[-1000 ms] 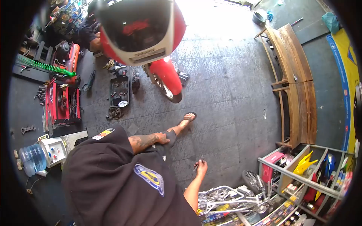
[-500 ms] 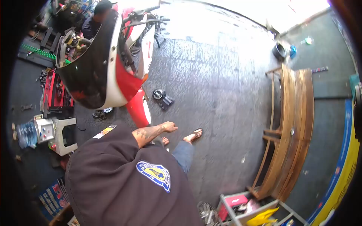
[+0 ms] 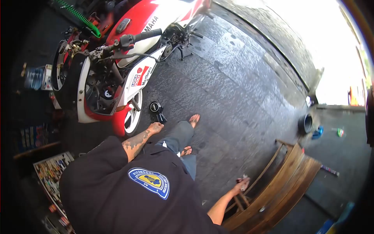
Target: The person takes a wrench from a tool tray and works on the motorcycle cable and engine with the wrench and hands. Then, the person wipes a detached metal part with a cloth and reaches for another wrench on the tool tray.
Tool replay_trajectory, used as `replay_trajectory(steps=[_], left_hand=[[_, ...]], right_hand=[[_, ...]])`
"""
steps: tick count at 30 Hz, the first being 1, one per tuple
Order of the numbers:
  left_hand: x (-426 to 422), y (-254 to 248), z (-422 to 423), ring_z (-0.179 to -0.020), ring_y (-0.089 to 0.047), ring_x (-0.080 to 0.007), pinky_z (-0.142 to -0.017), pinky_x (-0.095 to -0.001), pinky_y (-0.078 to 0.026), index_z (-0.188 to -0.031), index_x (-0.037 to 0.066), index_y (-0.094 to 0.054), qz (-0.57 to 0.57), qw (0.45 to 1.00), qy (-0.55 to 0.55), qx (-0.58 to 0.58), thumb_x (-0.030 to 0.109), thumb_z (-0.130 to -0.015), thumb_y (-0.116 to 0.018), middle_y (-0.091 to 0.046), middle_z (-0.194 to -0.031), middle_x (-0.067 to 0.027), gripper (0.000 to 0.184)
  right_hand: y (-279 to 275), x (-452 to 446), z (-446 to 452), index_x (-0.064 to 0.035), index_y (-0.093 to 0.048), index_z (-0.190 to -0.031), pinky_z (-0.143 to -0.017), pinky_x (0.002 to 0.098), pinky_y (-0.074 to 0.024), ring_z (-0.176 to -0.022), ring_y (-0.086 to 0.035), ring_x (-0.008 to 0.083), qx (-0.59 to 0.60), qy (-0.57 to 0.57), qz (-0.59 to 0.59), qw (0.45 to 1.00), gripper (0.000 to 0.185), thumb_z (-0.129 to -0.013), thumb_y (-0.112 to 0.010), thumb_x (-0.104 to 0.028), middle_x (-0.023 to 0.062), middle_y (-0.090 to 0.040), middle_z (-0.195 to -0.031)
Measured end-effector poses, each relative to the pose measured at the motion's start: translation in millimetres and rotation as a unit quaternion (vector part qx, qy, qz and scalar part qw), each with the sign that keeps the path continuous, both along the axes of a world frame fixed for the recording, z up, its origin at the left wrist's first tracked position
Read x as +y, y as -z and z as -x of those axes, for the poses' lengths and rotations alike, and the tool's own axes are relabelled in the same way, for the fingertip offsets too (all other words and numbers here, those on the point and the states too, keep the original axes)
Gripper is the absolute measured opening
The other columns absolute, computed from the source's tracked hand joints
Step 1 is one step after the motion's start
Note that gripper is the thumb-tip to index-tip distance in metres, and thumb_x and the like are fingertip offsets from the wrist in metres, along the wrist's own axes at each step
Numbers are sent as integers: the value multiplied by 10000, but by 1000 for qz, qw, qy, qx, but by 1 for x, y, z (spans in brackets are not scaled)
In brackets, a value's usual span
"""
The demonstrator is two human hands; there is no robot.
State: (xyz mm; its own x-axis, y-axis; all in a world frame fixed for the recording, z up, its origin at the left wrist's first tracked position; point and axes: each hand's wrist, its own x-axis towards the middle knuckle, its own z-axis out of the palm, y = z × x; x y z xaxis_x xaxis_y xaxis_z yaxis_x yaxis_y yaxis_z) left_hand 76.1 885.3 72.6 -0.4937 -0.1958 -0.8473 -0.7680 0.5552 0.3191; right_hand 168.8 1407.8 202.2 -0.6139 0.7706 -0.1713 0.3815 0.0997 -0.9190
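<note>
My left hand (image 3: 156,128), at the end of a tattooed forearm, hangs with curled fingers beside the motorcycle's front wheel (image 3: 134,115). Nothing shows sticking out of it. Just beyond, a black part with a round, pale-ringed face (image 3: 156,111) lies on the floor; hand and part look apart, though overlap makes this uncertain. My right hand (image 3: 242,184) is beside the wooden bench (image 3: 278,191), its fingers closed around something small, whitish and reddish, too blurred to name. The red and white motorcycle (image 3: 136,80) stands at the upper left, its handlebar grip (image 3: 148,35) towards me.
A black bucket (image 3: 305,124) and a blue object (image 3: 318,132) are beyond the bench. On the left are a water bottle (image 3: 34,78), a green coiled hose (image 3: 80,17) and a case of small parts (image 3: 52,171). Dark, wet-looking floor (image 3: 218,82) stretches towards the bright doorway.
The view has turned and moved closer to the motorcycle's side. My right hand has come into view by the bench. My left hand stays curled, now beside the black floor part.
</note>
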Motion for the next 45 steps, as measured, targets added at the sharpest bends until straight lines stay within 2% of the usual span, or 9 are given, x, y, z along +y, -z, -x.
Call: replay_trajectory(steps=[2, 6, 10, 14, 16, 21, 29, 41, 45], left_hand=[[16, 8, 32, -1062, -557, -352, -923, -393, -417, -1047, 37, -644, -9, 999, -15, 38, 438, -850, -479, -612, -1077, -204, 476], [28, 58, 101, -1043, -563, -358, -917, -394, -425, -1023, 51, -652, 19, 997, 49, 58, 402, -863, -476, -618, -1064, -196, 424], [40, 72, 195, -1052, -559, -355, -898, -413, -431, -1055, 67, -628, 48, 979, -173, 97, 361, -872, -471, -625, -1070, -173, 380], [51, 25, 294, -1006, -587, -333, -848, -386, -457, -1016, 70, -639, 43, 921, -340, 187, 352, -872, -492, -639, -1035, -152, 349], [45, 33, 328, -956, -606, -304, -821, -369, -468, -1018, 66, -637, 67, 894, -384, 222, 334, -879, -505, -645, -1002, -132, 329], [27, 82, 395, -882, -600, -166, -767, -287, -453, -1113, 81, -583, 7, 742, -626, 239, 327, -913, -517, -626, -999, -51, 325], [-32, 116, 460, -1016, -575, -208, -890, -343, -441, -1234, 58, -476, -18, 568, -769, 291, 368, -921, -515, -580, -1111, -90, 442], [-112, 198, 496, -904, -571, -140, -781, -328, -480, -1127, 82, -548, -10, 378, -771, 513, 322, -866, -622, -591, -978, -44, 363], [-113, 208, 499, -698, -575, -98, -564, -230, -457, -1095, 76, -575, 4, 331, -736, 591, 249, -870, -625, -582, -870, -22, 288]], right_hand=[[-7, 29, 112, -24, -533, -786, -575, 279, -423, -595, -507, 164, 2, 6, 23, 1000, 480, -959, -375, -444, 71, -509, -629], [52, 23, 292, -16, -591, -966, -596, 267, -426, -659, -528, 159, 64, -253, -428, 865, 345, -968, -408, -308, 80, -556, -727], [66, -88, 424, -44, -627, -934, -557, 289, -411, -596, -497, 131, -110, -309, 18, 944, 277, -954, -432, -240, 23, -508, -654], [85, -180, 520, -19, -621, -974, -557, 323, -421, -553, -537, 188, -191, -565, -106, 796, 280, -914, -503, -266, 87, -530, -607], [76, -227, 561, -11, -617, -920, -710, 446, -443, -788, -584, 423, -178, -650, -100, 732, 267, -917, -495, -249, 236, -611, -817], [176, -290, 657, -30, -616, -919, -713, 457, -445, -787, -585, 411, -34, -755, -173, 632, 187, -869, -557, -200, 221, -609, -808], [198, -460, 733, -77, -601, -887, -604, 417, -466, -726, -595, 363, 63, -850, -123, 508, 150, -814, -614, -206, 164, -617, -793], [296, -673, 736, -113, -640, -916, -628, 464, -495, -732, -626, 366, 316, -886, -191, 281, 191, -760, -623, -223, 173, -643, -779], [309, -679, 736, -103, -655, -902, -641, 464, -496, -739, -628, 368, 352, -877, -209, 253, 182, -753, -630, -204, 195, -636, -763]])
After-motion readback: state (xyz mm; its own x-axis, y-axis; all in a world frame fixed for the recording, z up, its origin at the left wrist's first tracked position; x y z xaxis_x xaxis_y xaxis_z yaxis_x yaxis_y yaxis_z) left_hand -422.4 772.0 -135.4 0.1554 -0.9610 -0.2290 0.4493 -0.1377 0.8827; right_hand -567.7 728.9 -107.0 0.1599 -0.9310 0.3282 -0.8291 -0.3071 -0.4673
